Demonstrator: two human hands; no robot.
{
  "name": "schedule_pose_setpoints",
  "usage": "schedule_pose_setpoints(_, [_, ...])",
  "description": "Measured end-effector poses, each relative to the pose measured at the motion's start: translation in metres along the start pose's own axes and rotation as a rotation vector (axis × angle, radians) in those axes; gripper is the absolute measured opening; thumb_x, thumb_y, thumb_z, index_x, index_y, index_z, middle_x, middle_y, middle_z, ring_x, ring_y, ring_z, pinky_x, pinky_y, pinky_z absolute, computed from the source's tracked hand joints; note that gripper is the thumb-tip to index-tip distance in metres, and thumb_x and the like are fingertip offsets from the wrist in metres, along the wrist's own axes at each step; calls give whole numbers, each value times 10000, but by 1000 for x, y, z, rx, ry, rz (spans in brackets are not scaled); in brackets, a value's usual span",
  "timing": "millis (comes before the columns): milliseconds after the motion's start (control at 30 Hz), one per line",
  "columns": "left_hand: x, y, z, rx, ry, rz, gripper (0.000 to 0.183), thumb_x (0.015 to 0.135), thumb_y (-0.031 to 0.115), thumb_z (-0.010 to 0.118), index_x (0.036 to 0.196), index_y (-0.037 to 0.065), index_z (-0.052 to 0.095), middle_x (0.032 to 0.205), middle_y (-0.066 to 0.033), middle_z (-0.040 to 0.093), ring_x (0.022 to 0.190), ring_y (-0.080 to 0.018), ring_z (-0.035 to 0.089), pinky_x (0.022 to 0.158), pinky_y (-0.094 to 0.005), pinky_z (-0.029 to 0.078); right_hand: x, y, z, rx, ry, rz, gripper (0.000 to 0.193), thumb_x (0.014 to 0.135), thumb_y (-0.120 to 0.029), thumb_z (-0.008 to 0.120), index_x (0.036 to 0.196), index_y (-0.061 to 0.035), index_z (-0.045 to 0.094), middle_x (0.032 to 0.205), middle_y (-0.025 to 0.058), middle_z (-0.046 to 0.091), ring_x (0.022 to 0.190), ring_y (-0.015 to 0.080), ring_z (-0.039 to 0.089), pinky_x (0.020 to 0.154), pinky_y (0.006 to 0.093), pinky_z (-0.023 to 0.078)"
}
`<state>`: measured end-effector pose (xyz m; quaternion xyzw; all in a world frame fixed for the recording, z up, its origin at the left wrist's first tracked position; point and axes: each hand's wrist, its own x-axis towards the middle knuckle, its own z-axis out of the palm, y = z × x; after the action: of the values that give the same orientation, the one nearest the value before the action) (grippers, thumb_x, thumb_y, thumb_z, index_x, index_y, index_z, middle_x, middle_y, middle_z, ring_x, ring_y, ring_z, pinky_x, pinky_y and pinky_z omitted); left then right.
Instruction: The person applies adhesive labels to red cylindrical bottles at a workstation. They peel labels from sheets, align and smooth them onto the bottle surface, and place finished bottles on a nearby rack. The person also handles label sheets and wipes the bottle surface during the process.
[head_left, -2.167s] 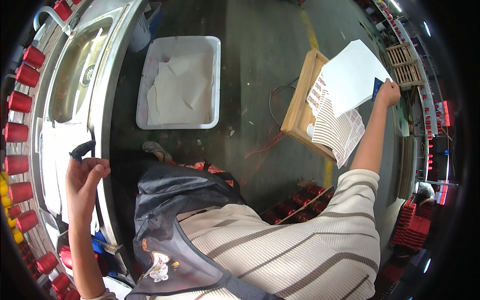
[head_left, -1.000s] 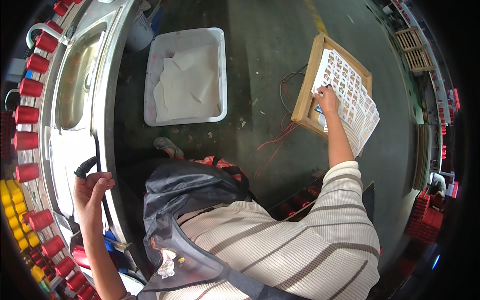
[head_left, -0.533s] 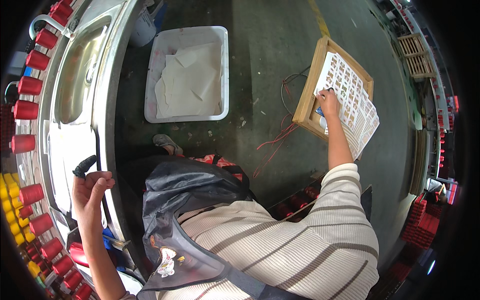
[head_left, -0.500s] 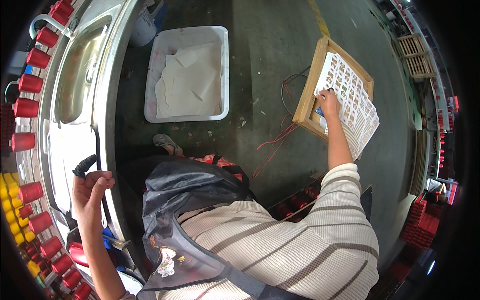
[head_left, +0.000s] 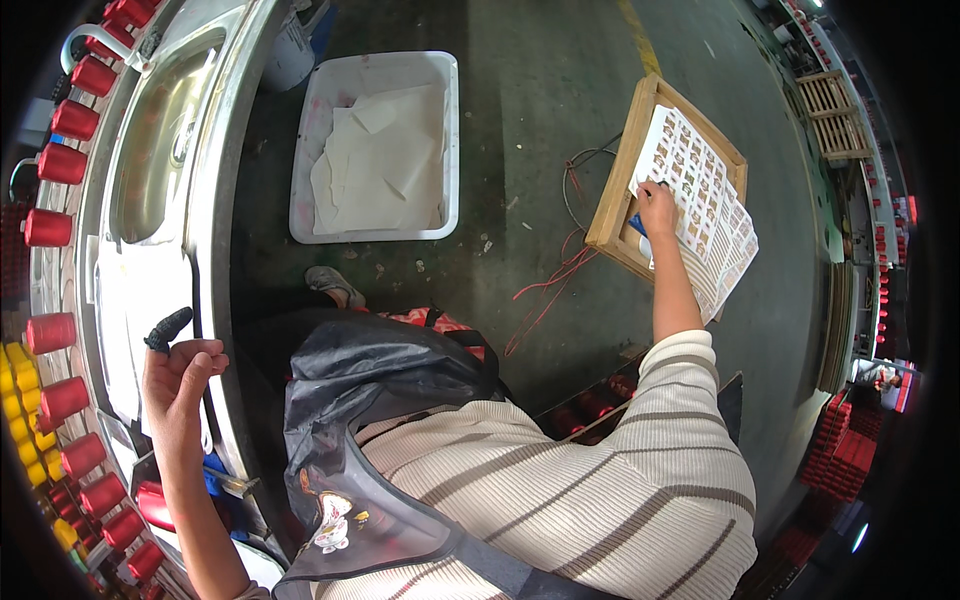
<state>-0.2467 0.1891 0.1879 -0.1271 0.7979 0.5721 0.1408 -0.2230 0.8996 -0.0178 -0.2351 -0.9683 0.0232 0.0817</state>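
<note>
Floor (head_left: 560, 110): dark green-grey, scuffed, small pale scraps scattered, darker strip left of centre. Yellow stripe (head_left: 637, 36) on it, far side. Left: steel counter (head_left: 214, 200) with inset sink basin (head_left: 150, 175), curved pale tap (head_left: 93, 31) at far end, glare along the near part. Far right: slatted wooden pallet (head_left: 833, 112). Near right: red stacks (head_left: 838, 452), contents too small to tell; white strip lamp (head_left: 860, 537) lit beyond.

open floor (head_left: 530, 150), tub (head_left: 451, 150) left, wooden tray (head_left: 622, 160) right

Printed white sheets (head_left: 692, 160), fanned, overhanging wooden tray (head_left: 620, 165).
</note>
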Motion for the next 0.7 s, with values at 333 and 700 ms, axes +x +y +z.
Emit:
schedule_pose_setpoints(333, [2, 2, 2, 16, 16, 6, 488, 897, 170, 626, 1349, 22, 515, 960, -99, 688, 856, -165, 673, 828, -287, 528, -3, -18, 4, 1, 156, 107, 261, 895, -184, 542, 1146, -131, 589, 1089, 169, 636, 976, 396, 624, 813, 517, 504])
schedule_pose_setpoints(700, [-1, 12, 3, -17, 22, 40, 486, 875, 148, 623, 1329, 7, 522, 910, -80, 676, 828, -151, 654, 824, -284, 523, 2, -16, 8, 27, 371, 272, 175, 851, -159, 590, 1005, -91, 638, 971, 161, 667, 905, 380, 642, 752, 495, 510])
